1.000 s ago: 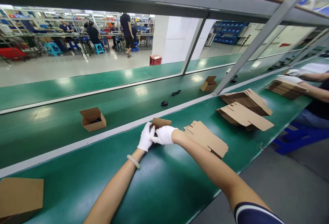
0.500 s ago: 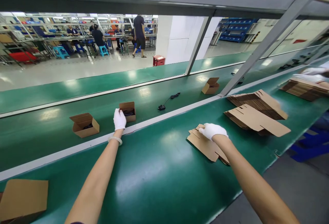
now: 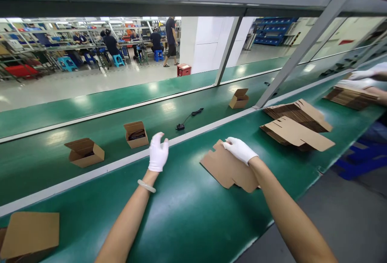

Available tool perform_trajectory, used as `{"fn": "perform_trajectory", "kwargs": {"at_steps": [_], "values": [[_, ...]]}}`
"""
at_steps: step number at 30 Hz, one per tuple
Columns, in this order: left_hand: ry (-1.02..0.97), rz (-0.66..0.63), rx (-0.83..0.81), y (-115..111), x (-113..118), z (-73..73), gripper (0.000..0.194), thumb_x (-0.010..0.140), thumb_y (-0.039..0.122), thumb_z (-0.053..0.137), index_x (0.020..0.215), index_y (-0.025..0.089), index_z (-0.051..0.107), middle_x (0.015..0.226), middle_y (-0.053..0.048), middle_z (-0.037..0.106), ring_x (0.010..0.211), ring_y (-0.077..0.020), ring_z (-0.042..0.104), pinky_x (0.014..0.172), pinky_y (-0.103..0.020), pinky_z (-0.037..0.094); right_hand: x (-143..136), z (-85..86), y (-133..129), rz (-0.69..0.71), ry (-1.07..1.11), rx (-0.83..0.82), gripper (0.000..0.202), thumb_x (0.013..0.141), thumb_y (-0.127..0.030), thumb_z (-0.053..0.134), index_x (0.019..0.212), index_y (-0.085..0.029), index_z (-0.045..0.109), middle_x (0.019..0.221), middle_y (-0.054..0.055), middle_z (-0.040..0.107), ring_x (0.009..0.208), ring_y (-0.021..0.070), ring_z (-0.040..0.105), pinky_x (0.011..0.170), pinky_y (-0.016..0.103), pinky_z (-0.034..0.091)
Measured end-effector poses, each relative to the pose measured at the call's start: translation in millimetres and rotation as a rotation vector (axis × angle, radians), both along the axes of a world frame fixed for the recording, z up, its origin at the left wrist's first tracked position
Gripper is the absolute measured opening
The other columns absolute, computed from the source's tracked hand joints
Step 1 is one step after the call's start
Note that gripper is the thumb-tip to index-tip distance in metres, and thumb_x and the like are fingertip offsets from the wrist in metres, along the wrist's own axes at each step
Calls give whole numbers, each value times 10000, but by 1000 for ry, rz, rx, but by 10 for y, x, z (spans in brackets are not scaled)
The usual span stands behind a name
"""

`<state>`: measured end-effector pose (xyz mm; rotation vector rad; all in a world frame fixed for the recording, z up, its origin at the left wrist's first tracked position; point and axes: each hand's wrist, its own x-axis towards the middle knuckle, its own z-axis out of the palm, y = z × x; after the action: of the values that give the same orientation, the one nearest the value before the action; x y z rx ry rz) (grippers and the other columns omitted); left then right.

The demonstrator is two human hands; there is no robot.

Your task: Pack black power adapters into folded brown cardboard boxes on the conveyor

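Note:
My left hand (image 3: 159,152), in a white glove, is raised over the white divider strip with its fingers apart and nothing in them. To its left an open small box (image 3: 136,135) with a dark item inside stands on the belt. My right hand (image 3: 238,149), also gloved, pinches the upper edge of a flat cardboard blank (image 3: 228,168) lying on the green bench. A black adapter with a cable (image 3: 180,126) lies on the belt between two boxes.
Another open box (image 3: 87,153) stands farther left and one (image 3: 238,99) near the post. Folded cardboard stacks (image 3: 298,132) lie at right. A co-worker's gloved hands (image 3: 361,78) rest by another stack. A larger box (image 3: 32,232) is at lower left.
My left hand has let go of the small box and moved right, its fingers opening. The blank under my right hand has shifted left and turned flatter. Belt items have moved left.

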<state>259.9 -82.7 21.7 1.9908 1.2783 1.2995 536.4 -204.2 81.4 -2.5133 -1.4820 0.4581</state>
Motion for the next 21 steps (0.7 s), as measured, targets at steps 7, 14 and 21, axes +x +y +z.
{"fn": "perform_trajectory", "kwargs": {"at_steps": [7, 14, 21], "values": [[-135, -300, -565, -488, 370, -59, 438, 820, 528, 442, 973, 141, 582, 886, -103, 677, 818, -221, 635, 739, -342, 497, -889, 118, -64, 45, 182, 528, 199, 856, -361, 328, 730, -222, 395, 646, -5, 508, 594, 141, 483, 578, 233, 406], [-257, -300, -515, -424, 91, 201, 457, 858, 513, 354, 869, 129, 602, 864, -87, 683, 811, -204, 621, 718, -317, 499, -1454, -36, -146, 61, -4, 885, 251, 840, -246, 374, 1042, -156, 494, 1113, 165, 524, 1027, 247, 514, 826, 370, 447], [-278, -457, -376, -554, -24, 324, 393, 893, 400, 308, 858, 162, 619, 895, -81, 687, 849, -203, 623, 773, -318, 494, -1406, -56, 13, 422, -295, 759, 260, 839, -200, 395, 980, -179, 613, 1033, 114, 598, 1047, 260, 485, 893, 419, 382]]}}
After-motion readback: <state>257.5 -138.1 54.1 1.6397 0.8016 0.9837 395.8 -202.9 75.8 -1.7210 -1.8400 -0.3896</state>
